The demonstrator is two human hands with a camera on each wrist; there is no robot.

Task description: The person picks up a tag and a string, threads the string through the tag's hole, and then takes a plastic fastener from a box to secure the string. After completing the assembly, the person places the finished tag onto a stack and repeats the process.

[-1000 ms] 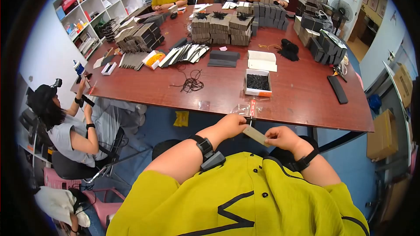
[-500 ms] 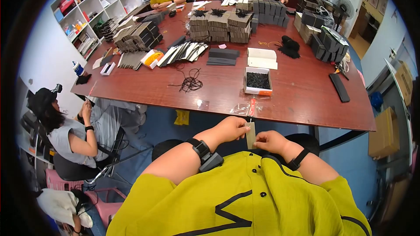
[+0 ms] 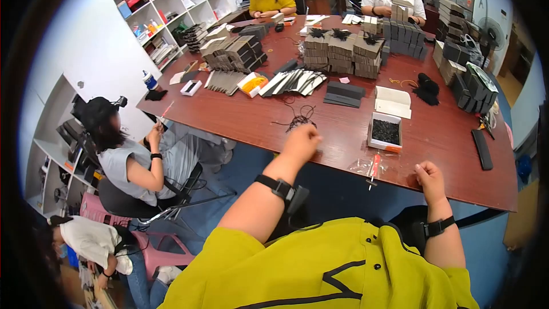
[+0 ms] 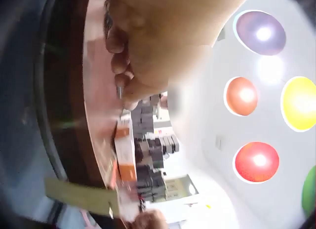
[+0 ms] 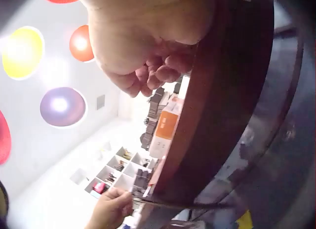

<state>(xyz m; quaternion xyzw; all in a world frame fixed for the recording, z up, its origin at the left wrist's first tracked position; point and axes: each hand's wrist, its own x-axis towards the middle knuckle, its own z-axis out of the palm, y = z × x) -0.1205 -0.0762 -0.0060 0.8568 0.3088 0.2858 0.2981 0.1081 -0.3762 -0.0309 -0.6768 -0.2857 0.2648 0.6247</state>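
Observation:
In the head view my left hand [image 3: 303, 142] is over the table's front edge, close in front of a tangle of black cord [image 3: 300, 119]. Its fingers are bent together in the left wrist view; I cannot tell whether they pinch a cord. Off to the right, my right hand [image 3: 431, 182] is raised at the table edge, loosely curled with nothing in its fingers. Between the hands, a red-and-white item [image 3: 376, 166] with a thin metal end juts past the edge. A beige card strip [image 4: 79, 195] sticks out from the edge near it in the left wrist view.
A box of small black pieces [image 3: 385, 132] stands behind the red-and-white item. Farther back are dark flat strips [image 3: 344, 92], an open booklet [image 3: 393, 102] and stacked grey cards [image 3: 341, 57]. A seated person [image 3: 134, 149] works at the left.
Both hands have let go of the beige strip. The left hand has moved left and forward to the cords, the right hand away to the right. The head view has turned left.

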